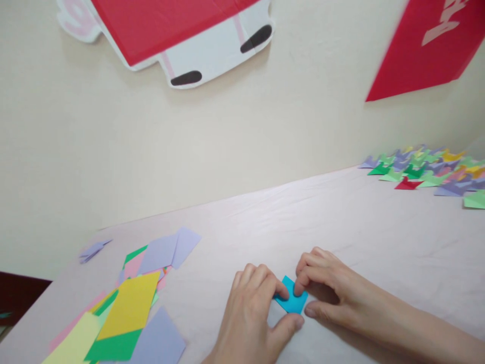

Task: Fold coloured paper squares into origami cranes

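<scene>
A small folded piece of blue paper (294, 302) lies on the pale table cover between my hands. My left hand (254, 308) is curled at its left side, with the index fingertip pressing on the paper and the thumb along its near edge. From the right, my right hand (329, 283) pinches in at the paper, its index fingertip pressing on the top and its thumb by the right corner. The other fingers of both hands are bent.
Loose coloured paper sheets (131, 306) overlap at the left. Behind them lies a folded lilac paper piece (93, 251). Several folded paper shapes (415, 172) stand grouped at the far right against the wall (189, 146). Red decorations (428, 50) hang on that wall.
</scene>
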The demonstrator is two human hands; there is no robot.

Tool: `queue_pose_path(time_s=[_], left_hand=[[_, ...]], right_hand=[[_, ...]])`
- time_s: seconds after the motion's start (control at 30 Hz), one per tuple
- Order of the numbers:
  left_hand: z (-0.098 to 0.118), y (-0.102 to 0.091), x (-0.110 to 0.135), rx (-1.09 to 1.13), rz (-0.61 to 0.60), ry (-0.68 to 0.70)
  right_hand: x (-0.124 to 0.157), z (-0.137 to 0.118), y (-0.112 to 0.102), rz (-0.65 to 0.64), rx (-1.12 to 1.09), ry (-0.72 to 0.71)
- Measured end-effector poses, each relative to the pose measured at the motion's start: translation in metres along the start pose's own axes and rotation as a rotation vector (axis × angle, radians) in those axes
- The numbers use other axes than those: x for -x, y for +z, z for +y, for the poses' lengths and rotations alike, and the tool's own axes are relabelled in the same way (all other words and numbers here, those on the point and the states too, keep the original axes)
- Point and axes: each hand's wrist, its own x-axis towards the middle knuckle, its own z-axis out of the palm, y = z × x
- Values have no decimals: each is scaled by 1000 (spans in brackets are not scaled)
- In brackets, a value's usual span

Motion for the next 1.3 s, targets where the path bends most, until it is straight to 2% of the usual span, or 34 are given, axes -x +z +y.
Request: queue_pose_path(time_s=[0.3, 0.53, 0.83, 1.13, 1.3], left_hand=[[-2, 6, 1, -31, 50, 19], [6, 8, -6, -171, 18, -10], [5, 14, -9, -322, 6, -6], [9, 16, -12, -385, -11, -30], [7, 17, -11, -370, -18, -20]], right_hand=[[-3, 0, 4, 51, 76, -12], [-1, -5, 7, 78, 112, -14], [-3, -5, 13, 93, 180, -18], [-4, -4, 13, 96, 223, -38], [-1, -3, 11, 100, 170, -63]])
